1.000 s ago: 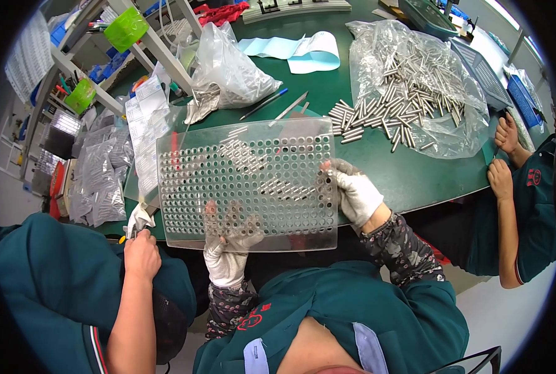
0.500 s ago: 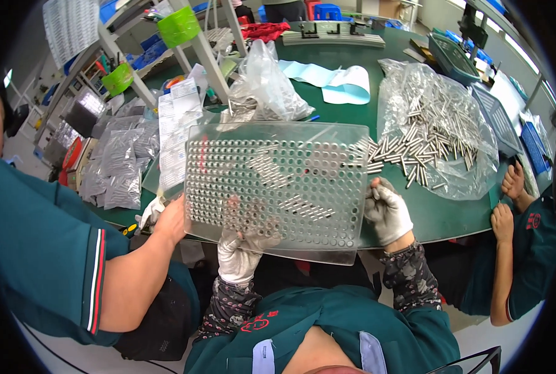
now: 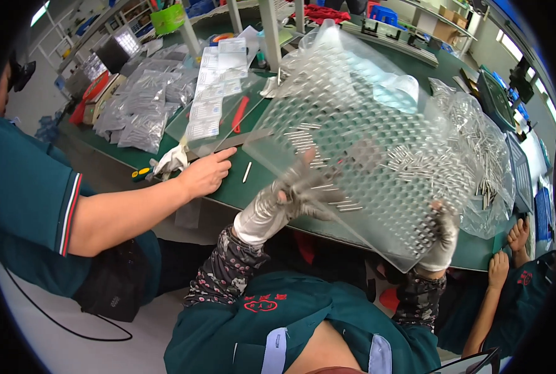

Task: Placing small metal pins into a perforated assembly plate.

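Two gloved hands grip a clear perforated tray (image 3: 377,156), tilted steeply above the near edge of the green table (image 3: 240,187). Left hand (image 3: 290,193) is clamped on the tray's near-left part, seen through the plastic; right hand (image 3: 443,240) is closed on its near-right corner. Small metal pins (image 3: 303,140) lie scattered in the tray. Right, behind the tray: clear bag of pins (image 3: 490,168), partly screened. Left: a co-worker's bare hand (image 3: 206,171) points at the table, beside one loose pin (image 3: 246,172). Far left: grey packets (image 3: 140,118), contents unclear.
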Tool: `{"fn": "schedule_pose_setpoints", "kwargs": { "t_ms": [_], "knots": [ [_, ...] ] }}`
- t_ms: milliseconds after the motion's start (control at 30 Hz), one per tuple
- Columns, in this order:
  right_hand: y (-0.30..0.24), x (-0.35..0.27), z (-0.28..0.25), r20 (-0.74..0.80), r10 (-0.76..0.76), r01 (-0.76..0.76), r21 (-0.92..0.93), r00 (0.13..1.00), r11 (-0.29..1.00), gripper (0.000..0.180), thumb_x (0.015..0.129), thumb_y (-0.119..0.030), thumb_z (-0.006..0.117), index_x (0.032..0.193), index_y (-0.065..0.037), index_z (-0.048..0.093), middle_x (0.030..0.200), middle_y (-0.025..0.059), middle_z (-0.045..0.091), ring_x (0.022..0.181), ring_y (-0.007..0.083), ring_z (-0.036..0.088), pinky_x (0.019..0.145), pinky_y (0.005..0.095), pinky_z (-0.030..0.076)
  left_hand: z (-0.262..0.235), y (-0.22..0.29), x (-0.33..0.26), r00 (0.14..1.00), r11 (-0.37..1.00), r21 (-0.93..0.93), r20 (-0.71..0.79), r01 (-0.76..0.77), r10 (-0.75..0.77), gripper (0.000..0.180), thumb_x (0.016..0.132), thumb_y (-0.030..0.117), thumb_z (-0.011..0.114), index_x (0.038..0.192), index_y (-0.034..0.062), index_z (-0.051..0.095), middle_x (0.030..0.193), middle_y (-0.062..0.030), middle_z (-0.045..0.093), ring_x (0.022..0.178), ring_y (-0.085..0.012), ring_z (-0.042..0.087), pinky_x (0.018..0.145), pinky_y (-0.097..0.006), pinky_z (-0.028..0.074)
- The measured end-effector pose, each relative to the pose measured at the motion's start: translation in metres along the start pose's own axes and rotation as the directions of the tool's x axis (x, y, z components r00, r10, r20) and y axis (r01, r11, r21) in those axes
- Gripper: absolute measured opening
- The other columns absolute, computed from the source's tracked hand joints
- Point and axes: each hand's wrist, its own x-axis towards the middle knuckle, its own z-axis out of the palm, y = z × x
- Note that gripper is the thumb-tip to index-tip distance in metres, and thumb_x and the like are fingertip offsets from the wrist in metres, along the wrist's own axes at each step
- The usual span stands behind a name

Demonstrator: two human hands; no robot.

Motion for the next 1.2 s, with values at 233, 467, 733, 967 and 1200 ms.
{"fn": "schedule_pose_setpoints", "kwargs": {
  "t_ms": [233, 467, 733, 967, 1200],
  "knots": [
    [-0.015, -0.007, -0.047, 0.009, -0.482, 0.477, -0.164, 0.876, 0.863, 0.030, 0.081, -0.009, 0.056, 0.108, 0.004, 0.052, 0.106, 0.0134, 0.057, 0.097, 0.0203, 0.054, 0.087, 0.0313, 0.041, -0.046, 0.037, -0.046, 0.689, 0.050, 0.891, -0.384, 0.451, 0.615, 0.035, 0.075, 0.012, 0.059, 0.109, 0.0070, 0.050, 0.100, -0.0096, 0.057, 0.080, -0.0184, 0.059, 0.063, -0.028, 0.048],
    [-0.010, -0.006, -0.044, -0.104, -0.377, 0.361, -0.139, 0.920, 0.922, 0.031, 0.087, -0.016, 0.046, 0.109, 0.004, 0.050, 0.110, 0.0141, 0.054, 0.100, 0.0185, 0.051, 0.090, 0.0328, 0.037, -0.081, 0.080, -0.032, 0.798, -0.668, 0.463, -0.173, 0.583, 0.577, 0.018, 0.074, 0.009, 0.050, 0.091, 0.0095, 0.056, 0.086, -0.0120, 0.055, 0.079, -0.0278, 0.058, 0.066, -0.037, 0.048],
    [-0.014, -0.013, -0.064, -0.127, -0.189, 0.193, 0.025, 0.974, 0.981, 0.031, 0.086, -0.013, 0.043, 0.113, 0.002, 0.048, 0.113, 0.0108, 0.053, 0.103, 0.0184, 0.050, 0.090, 0.0326, 0.037, -0.111, 0.087, -0.012, 0.725, -0.745, 0.237, -0.534, 0.623, 0.436, 0.018, 0.078, 0.012, 0.048, 0.089, 0.0108, 0.062, 0.091, -0.0121, 0.057, 0.084, -0.0257, 0.060, 0.068, -0.037, 0.049],
    [-0.012, -0.017, -0.075, -0.170, -0.169, 0.182, 0.064, 0.971, 0.981, 0.031, 0.086, -0.014, 0.043, 0.113, 0.001, 0.048, 0.113, 0.0099, 0.053, 0.103, 0.0176, 0.050, 0.090, 0.0327, 0.037, -0.090, 0.076, -0.016, 0.812, -0.638, 0.519, -0.480, 0.569, 0.333, 0.020, 0.077, 0.019, 0.052, 0.093, 0.0099, 0.058, 0.085, -0.0097, 0.060, 0.085, -0.0286, 0.057, 0.073, -0.037, 0.046],
    [-0.014, -0.019, -0.059, -0.209, -0.150, 0.165, 0.055, 0.966, 0.985, 0.028, 0.086, -0.014, 0.045, 0.109, 0.001, 0.051, 0.106, 0.0084, 0.056, 0.094, 0.0160, 0.054, 0.084, 0.0286, 0.040, -0.068, 0.060, -0.001, 0.648, -0.508, 0.452, -0.690, 0.734, 0.322, 0.031, 0.073, 0.025, 0.057, 0.100, 0.0097, 0.054, 0.094, -0.0107, 0.060, 0.090, -0.0281, 0.057, 0.077, -0.038, 0.045]
  ]
}}
